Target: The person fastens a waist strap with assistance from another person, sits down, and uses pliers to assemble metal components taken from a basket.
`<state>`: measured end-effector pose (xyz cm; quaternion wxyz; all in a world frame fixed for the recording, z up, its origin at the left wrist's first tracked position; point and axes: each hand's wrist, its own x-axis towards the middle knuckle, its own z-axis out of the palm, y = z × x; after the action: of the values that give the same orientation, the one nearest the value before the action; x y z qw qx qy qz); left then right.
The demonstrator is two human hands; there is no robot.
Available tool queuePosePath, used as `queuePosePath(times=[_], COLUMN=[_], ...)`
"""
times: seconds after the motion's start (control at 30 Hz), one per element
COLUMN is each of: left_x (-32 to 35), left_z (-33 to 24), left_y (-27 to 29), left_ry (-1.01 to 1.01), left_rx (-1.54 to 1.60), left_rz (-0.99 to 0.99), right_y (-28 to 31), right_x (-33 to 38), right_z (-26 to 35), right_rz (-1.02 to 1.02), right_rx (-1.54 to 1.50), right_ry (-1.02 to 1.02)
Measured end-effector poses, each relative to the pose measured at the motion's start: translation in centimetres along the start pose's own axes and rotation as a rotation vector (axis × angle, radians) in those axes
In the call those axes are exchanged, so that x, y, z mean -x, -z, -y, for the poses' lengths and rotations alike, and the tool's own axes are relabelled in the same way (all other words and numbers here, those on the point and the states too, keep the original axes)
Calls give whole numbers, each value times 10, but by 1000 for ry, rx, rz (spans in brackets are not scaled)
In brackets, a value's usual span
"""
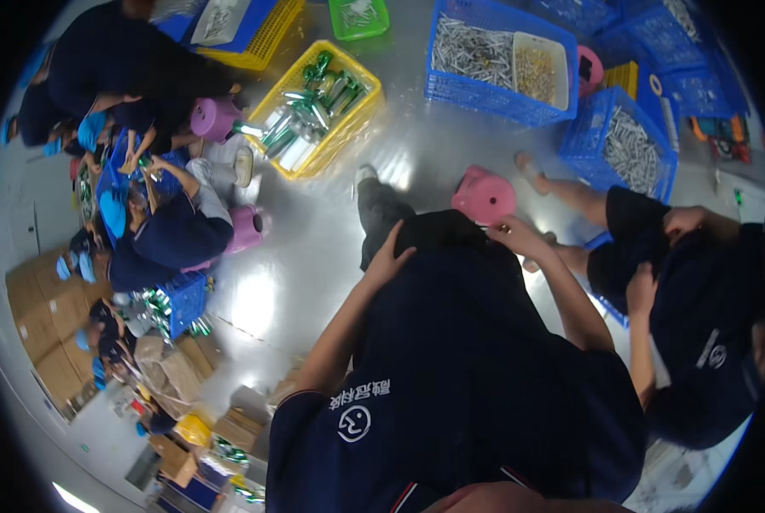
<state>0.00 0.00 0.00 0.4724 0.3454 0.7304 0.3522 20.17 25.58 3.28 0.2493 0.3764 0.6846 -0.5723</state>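
My left hand (387, 262) lies at the left edge of the dark cloth (438, 231) over my lap, thumb apart from the fingers, with nothing seen in it. My right hand (519, 238) is at the right edge of the same cloth. Its fingers are curled together, and a small pale bit shows at their tips, too small to name. Just beyond that hand stands a pink stool (483, 195) with a hole in its seat.
A yellow crate (374, 96) of green and silver pieces stands ahead. Blue crates (485, 90) of metal parts stand at far right. A co-worker (699, 316) sits close on my right; several people work at left near purple stools (247, 229) and cardboard boxes (49, 312).
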Motion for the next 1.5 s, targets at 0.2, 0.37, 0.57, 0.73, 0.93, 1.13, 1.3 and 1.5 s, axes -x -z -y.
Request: queuePosePath(times=[0.2,0.37,0.57,0.73,0.93,1.13,1.3,1.5], left_x=[-55,-73,-125,-236,-293,-243,-287,-399], left_z=[-16,-6,7,-69,-58,-66,-62,-119], left_y=[143,225,248,225,220,276,318,321], left_ry=[170,327,154,132,86,-10,60,-34], left_rx=[-13,-84,-413,-791,-654,-510,-496,-734], left_rz=[161,348,450,735,613,108,375,857], right_y=[-52,-106,-121,-38,1,71,41,4], right_x=[-8,44,-1,-87,-108,-223,-242,-172], right_z=[24,93,135,169,148,88,73,183], right_rz=[-434,-156,-631,-650,-631,-1485,-1248,-583], right_rx=[-184,-612,-622,-45,-157,-630,-1050,-430], right_ry=[-264,-479,-193,-273,-244,-542,-421,-549])
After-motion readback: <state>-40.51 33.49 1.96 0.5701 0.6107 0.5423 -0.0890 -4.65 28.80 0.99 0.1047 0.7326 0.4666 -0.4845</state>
